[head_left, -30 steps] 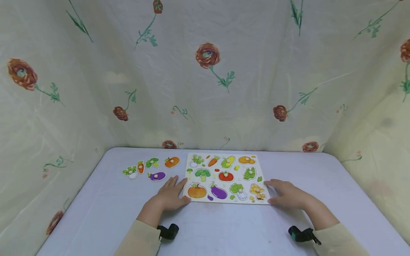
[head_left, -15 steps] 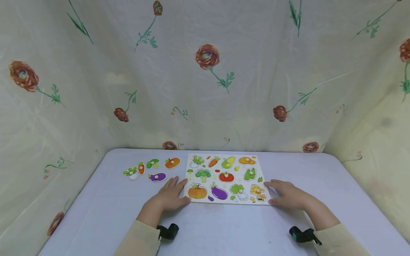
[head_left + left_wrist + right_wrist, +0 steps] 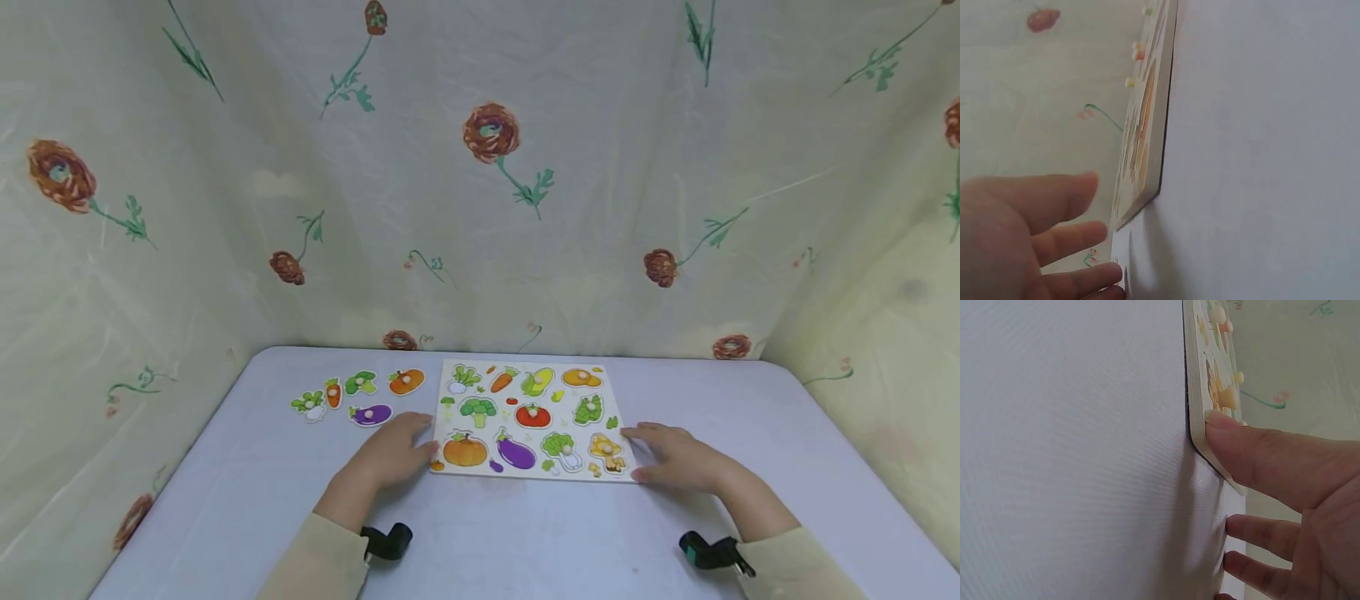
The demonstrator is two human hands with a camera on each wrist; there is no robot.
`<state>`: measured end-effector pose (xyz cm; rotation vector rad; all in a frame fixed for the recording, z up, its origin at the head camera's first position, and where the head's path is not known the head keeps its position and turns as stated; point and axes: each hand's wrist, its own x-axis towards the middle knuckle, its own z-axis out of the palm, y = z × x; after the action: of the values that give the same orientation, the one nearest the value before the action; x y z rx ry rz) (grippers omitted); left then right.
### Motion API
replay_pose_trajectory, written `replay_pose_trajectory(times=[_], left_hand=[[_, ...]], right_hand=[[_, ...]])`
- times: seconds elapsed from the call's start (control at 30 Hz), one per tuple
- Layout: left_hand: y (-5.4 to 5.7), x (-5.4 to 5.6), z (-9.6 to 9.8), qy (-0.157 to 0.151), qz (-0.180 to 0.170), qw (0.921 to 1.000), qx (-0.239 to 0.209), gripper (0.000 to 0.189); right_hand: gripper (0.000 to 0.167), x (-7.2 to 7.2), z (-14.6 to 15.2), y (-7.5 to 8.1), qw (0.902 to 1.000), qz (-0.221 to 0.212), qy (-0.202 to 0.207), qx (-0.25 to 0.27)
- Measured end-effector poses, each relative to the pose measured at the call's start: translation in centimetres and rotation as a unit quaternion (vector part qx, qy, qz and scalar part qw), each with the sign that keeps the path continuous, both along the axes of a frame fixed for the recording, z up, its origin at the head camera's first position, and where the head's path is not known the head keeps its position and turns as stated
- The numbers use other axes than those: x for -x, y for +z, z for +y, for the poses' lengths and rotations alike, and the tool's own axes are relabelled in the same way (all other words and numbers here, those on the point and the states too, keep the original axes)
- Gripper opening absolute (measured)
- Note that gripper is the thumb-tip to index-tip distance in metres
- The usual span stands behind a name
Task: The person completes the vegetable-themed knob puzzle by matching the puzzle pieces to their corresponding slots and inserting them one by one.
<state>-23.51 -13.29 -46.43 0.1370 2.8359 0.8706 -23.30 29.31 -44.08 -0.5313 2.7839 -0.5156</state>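
Observation:
A white vegetable puzzle board [image 3: 491,430] lies flat on the table, with knobbed pieces such as the tomato [image 3: 532,416] and mushroom [image 3: 607,450] seated in it. My left hand [image 3: 390,454] is beside the board's left edge, fingers extended and holding nothing; the left wrist view has its thumb [image 3: 1063,197] apart from the board's corner. At the right edge is my right hand [image 3: 675,457], its thumb [image 3: 1229,434] touching the near corner and its other fingers relaxed along the table. Loose pumpkin [image 3: 407,382] and eggplant [image 3: 371,415] pieces lie beyond my left hand.
Further left on the table [image 3: 525,542] lie loose broccoli [image 3: 362,382], carrot [image 3: 333,392] and radish [image 3: 309,406] pieces. A flower-patterned curtain [image 3: 585,275] hangs behind the table and at both sides. Dark wrist cameras sit at both sleeves.
My left hand has come off the board's left edge and shifted slightly left. The right hand stays at the right edge; the board and loose pieces keep their places on the table.

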Motion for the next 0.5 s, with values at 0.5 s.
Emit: replay_pose_trajectory(times=[0.5], left_hand=[[1.3,1.3,-3.9,0.144,0.1,0.9839,-0.034,0.035]], right_hand=[[0.067,0.2,0.3,-0.4,1.0,0.003,0.001,0.006]])
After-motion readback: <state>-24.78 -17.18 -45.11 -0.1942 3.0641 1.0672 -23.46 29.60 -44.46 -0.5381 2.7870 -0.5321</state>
